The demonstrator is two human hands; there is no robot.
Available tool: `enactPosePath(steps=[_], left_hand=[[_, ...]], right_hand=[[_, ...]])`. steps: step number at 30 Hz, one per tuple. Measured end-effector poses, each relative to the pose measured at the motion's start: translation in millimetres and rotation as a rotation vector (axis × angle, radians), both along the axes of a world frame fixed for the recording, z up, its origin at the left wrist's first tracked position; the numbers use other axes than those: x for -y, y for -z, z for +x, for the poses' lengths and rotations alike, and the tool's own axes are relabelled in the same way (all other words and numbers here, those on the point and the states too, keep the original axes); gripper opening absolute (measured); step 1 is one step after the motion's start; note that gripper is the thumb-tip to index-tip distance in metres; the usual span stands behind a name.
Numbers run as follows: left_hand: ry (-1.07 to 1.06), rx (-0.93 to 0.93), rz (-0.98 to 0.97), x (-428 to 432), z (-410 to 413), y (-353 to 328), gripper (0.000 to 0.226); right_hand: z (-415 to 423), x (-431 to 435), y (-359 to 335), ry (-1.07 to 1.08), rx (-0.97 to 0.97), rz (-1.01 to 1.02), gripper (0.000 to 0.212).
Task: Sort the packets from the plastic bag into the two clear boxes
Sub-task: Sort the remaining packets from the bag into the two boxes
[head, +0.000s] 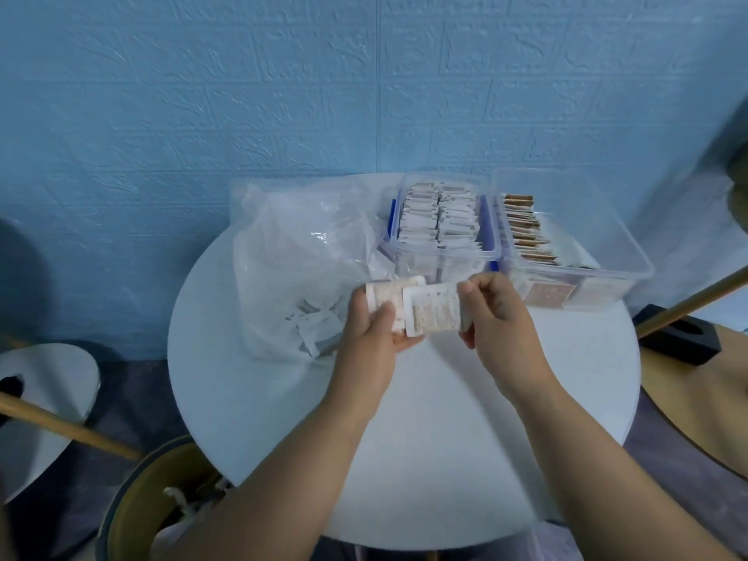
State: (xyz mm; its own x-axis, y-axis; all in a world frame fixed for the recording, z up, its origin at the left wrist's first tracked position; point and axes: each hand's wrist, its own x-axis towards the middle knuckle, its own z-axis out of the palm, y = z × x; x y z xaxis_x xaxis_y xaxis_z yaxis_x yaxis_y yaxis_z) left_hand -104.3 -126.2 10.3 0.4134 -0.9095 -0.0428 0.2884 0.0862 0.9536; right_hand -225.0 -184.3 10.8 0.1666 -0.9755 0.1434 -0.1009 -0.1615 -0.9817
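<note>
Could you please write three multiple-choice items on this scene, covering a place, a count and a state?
1. The plastic bag lies: A left of the clear boxes; B right of them; C on the floor.
2. Clear boxes on the white table: A one; B two; C four.
3. The right hand: A lies flat; B pinches a packet; C is inside the bag.
Answers: 1 A, the bag sits left of both boxes; 2 B, two stand side by side; 3 B, it grips the packet's edge.
</note>
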Motion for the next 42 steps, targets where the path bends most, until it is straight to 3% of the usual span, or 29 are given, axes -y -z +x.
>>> enactPosePath(steps=[3,8,14,18,20,24,27,31,36,39,42], left_hand=[[0.051,-0.080,0.036,-1.8,-22.8,11.7,0.022],[0.115,0.324,-0.030,-8.1,-31.1,29.3,0.023],[0.196,0.527,-0.017,-15.0,-32.1,22.6,0.021],[0.247,0.707,0.008,-13.3,-31.7,28.4,0.041],[0.252,0.744,-0.009,-14.1,-30.1,30.3,0.041],[0.165,0.769,-0.079,-17.3,-29.0,27.3,0.045],[0.148,0.760,-0.093,-18.3,-29.5,27.9,0.039],[0.061,0.773,-0.044,-13.5,-26.2,34.5,0.039],[0.071,0.866,-0.005,-13.2,-28.9,38.8,0.047],[0.034,0.818,0.004,-15.7,-24.5,38.9,0.049],[0.044,0.884,0.046,-21.0,-17.9,38.2,0.045]], right_hand=[[-11.1,-4.0,12.2,0.059,-0.004,0.011,0.018],[-15.1,-9.1,22.6,0.108,-0.198,-0.088,0.015],[-13.1,-9.6,24.8,0.062,-0.323,-0.120,0.011],[-14.8,-10.1,23.3,0.031,-0.324,-0.096,0.010],[-17.1,-10.1,21.7,0.029,-0.263,-0.059,0.010],[-26.4,-15.9,15.2,-0.125,0.106,0.076,0.009],[-28.5,-19.8,16.1,-0.262,0.183,0.061,0.017],[-24.9,-15.7,24.6,-0.324,0.009,-0.041,0.019],[-28.1,-11.0,29.6,-0.454,-0.068,0.039,0.032],[-32.9,-12.2,32.0,-0.486,-0.227,-0.065,0.037],[-36.4,-13.2,33.8,-0.439,-0.299,-0.137,0.039]])
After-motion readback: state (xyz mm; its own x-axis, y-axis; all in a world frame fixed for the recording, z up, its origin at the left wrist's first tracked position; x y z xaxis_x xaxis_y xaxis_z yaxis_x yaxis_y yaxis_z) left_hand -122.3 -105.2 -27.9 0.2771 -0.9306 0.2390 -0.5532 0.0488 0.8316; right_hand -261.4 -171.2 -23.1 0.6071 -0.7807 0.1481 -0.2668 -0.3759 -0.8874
